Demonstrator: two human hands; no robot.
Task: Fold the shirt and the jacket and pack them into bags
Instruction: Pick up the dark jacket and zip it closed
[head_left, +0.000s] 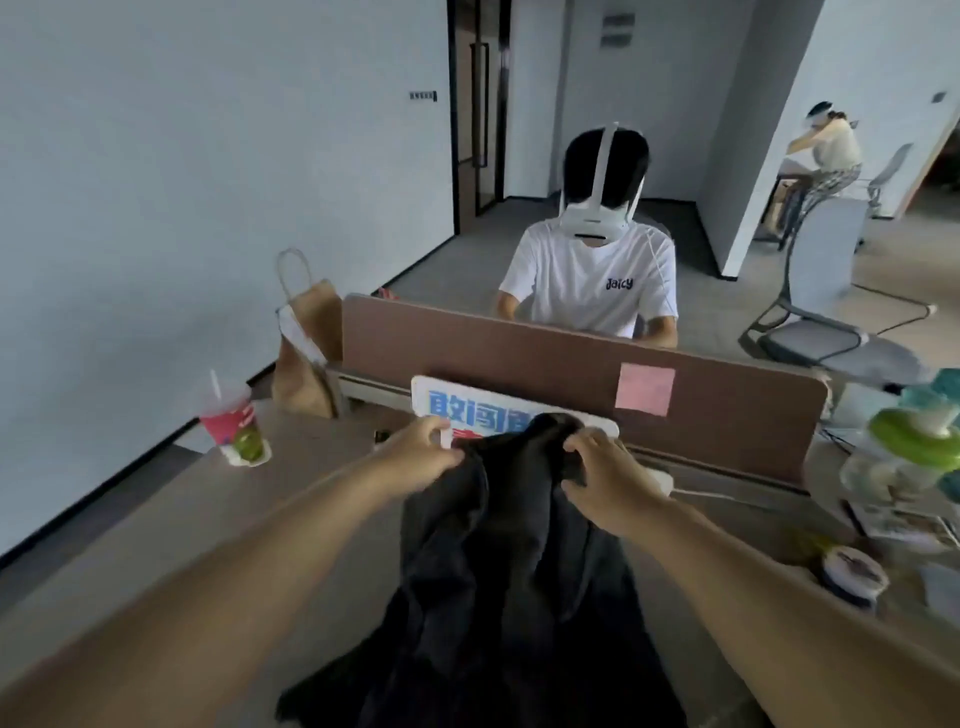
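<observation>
Two bare forearms are seen reaching forward from the bottom edge, with a dark garment (519, 571) between them. Whether it is the shirt or the jacket cannot be told. Its upper edge is held up by both hands, and the rest is draped down in loose folds onto the surface (311, 493), near the middle and close to the camera.

The left hand (423, 452) is curled, and the garment's top left edge is pinched between thumb and fingers (439, 423). The right hand (605, 478) is curled too; bunched cloth at the top right is gripped by its fingers (576, 441), with the thumb underneath.

A white sign with blue characters (467, 408) is partly hidden behind the garment and leans against a brown divider panel (519, 353), on which a pink sticky note (645, 388) is stuck. A brown paper bag (306, 343) with handles is stood at the panel's left end, and a drink cup with a straw (234, 421) is set near the left edge. Green and white items (919, 436) and a round container (854, 574) are blurred at the right.

Beyond the panel a person in a white T-shirt (592, 280) is seated wearing a headset. A grey office chair (815, 291) and a second person (831, 150) are seen further right, and a dark door (478, 104) in the pale wall behind.
</observation>
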